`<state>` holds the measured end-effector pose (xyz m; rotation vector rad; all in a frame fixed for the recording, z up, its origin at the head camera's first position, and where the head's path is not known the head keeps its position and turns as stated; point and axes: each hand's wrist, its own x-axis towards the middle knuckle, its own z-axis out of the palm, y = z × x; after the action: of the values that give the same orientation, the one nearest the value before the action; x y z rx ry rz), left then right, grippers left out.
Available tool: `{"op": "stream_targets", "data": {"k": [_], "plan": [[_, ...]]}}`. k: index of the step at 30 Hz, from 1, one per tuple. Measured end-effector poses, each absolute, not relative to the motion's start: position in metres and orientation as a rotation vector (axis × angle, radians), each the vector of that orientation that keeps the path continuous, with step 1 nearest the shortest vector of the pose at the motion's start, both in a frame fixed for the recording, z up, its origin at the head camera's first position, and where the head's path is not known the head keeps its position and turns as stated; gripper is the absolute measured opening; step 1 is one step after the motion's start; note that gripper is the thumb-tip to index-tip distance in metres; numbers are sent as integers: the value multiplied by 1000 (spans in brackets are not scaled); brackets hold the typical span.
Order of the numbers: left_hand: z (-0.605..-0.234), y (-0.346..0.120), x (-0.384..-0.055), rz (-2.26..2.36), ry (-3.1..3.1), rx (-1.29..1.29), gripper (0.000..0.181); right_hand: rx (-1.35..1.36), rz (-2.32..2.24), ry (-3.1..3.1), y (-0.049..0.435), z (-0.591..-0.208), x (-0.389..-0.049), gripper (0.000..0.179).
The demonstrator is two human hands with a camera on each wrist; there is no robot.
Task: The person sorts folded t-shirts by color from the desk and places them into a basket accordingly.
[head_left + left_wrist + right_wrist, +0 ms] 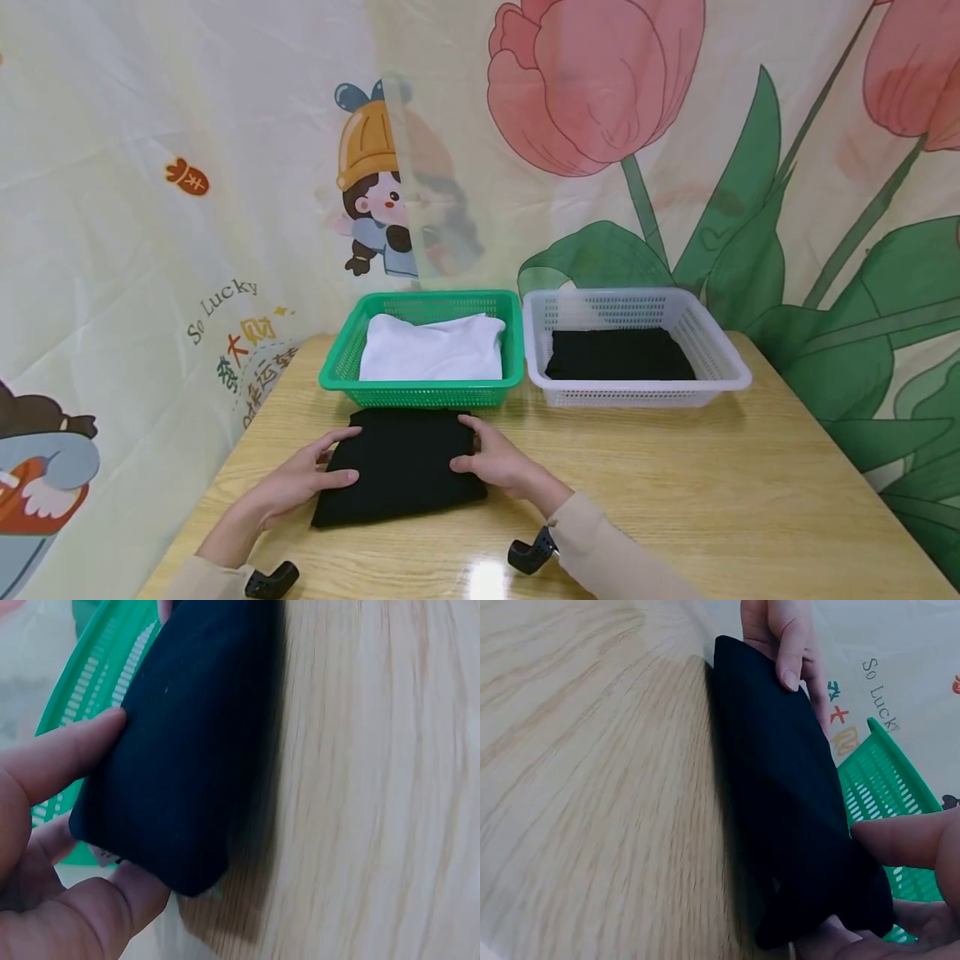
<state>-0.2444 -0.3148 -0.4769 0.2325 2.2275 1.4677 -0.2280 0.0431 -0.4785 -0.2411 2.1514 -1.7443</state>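
Note:
A folded black garment (405,471) lies on the wooden table in front of the green basket, in the head view. My left hand (303,475) grips its left side, with a small white label (103,855) peeking out near the fingers in the left wrist view. On the opposite side my right hand (498,458) holds the garment's edge. In the right wrist view some fingers of the right hand (919,847) reach in under the cloth at its end, and part of them is hidden.
The green basket (423,396) behind the garment contains folded white cloth (431,350). Beside it on the right, a white basket (637,392) holds folded black cloth (618,354). A printed curtain (465,167) hangs behind the table (675,492).

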Motion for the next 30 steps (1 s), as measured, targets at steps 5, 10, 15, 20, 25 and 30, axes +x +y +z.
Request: {"op": "stream_targets", "data": {"k": [5, 10, 15, 20, 25, 30], "plan": [[-479, -297, -243, 1475, 2227, 246, 80, -220, -1793, 2086, 65, -486, -226, 83], [-478, -266, -241, 1465, 2270, 281, 79, -176, -1855, 2038, 91, -486, -220, 84], [-479, -234, -239, 1527, 2244, 264, 77, -138, -1874, 2066, 119, -484, -211, 84], [-474, -202, -234, 1578, 2179, 290, 76, -102, -1839, 2149, 148, -482, -200, 82], [-462, -168, -231, 1600, 2126, 384, 75, -68, -1828, 2162, 182, -470, -185, 82], [-447, -134, -224, 1655, 2021, 460, 75, -74, -1820, 2129, 220, -451, -167, 83]]}}
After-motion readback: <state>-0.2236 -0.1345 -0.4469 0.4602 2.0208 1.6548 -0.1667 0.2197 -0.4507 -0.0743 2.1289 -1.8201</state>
